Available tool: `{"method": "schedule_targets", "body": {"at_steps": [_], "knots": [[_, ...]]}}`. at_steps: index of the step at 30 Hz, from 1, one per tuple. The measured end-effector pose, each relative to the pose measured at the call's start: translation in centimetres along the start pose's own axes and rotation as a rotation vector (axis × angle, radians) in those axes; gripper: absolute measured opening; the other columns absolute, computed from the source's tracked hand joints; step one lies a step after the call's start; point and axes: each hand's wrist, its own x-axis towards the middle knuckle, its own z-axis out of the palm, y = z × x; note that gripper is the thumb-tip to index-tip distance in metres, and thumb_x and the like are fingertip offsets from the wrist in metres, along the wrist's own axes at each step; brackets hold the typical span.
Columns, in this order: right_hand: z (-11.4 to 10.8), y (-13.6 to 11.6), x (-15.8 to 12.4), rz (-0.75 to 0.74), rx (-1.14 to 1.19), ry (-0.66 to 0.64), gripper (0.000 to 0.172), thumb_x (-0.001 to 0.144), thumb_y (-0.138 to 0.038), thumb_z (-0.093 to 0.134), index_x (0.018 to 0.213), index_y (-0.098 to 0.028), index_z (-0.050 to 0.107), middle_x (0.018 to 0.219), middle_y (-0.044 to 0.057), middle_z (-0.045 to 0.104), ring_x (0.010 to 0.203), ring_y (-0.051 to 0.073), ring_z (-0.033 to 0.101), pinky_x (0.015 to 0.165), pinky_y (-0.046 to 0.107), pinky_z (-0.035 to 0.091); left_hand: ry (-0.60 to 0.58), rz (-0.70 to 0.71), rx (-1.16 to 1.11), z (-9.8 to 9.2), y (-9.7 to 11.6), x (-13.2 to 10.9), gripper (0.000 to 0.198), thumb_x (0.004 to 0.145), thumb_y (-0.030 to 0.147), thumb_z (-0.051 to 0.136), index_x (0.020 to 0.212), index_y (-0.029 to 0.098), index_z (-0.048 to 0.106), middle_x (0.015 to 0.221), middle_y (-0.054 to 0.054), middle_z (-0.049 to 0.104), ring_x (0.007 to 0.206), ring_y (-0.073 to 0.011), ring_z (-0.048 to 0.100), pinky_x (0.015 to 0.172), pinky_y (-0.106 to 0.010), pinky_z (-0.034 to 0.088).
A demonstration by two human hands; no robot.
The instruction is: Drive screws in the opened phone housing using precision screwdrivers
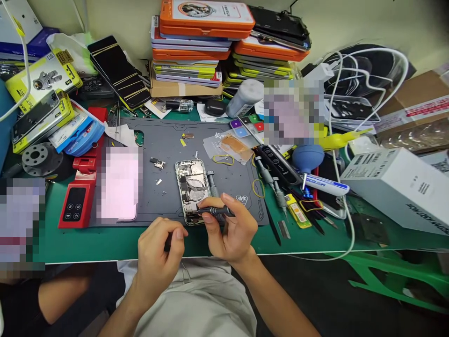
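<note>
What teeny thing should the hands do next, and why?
Perhaps the left hand should steady the open phone: the right hand holds a screwdriver over the phone's near end, while the left seems not to be gripping the phone.

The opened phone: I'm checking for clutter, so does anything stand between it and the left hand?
Nothing visible does: only mat shows between the left hand and the opened phone. The screwdriver in the right hand extends over the phone's near end from the other side.
</note>
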Motion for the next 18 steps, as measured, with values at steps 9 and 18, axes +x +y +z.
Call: {"method": "schedule_targets", "body": {"at_steps": [9,18], "knots": [[0.1,0.0,0.5,-0.041,-0.043,-0.009,0.072,0.104,-0.009,0.064,0.171,-0.021,0.041,0.101,0.009,0.081,0.081,0.020,0.080,0.069,0.033,0.071,-0.003,0.017,0.024,0.1,0.0,0.2,0.021,0.113,0.016,0.055,0.095,0.023,0.063,0.076,0.005,0.068,0.067,-0.0101,0.058,0.065,-0.021,0.046],[-1.2,-0.7,2.0,-0.145,-0.244,0.014,0.055,0.106,-0.012,0.067,0.160,-0.022,0.061,0.087,0.005,0.082,0.072,0.020,0.076,0.063,0.031,0.062,0.003,0.025,0.055,0.2,0.3,0.0,0.022,0.112,0.016,0.055,0.094,0.023,0.063,0.072,0.005,0.068,0.065,-0.0108,0.058,0.063,-0.022,0.045]]}}
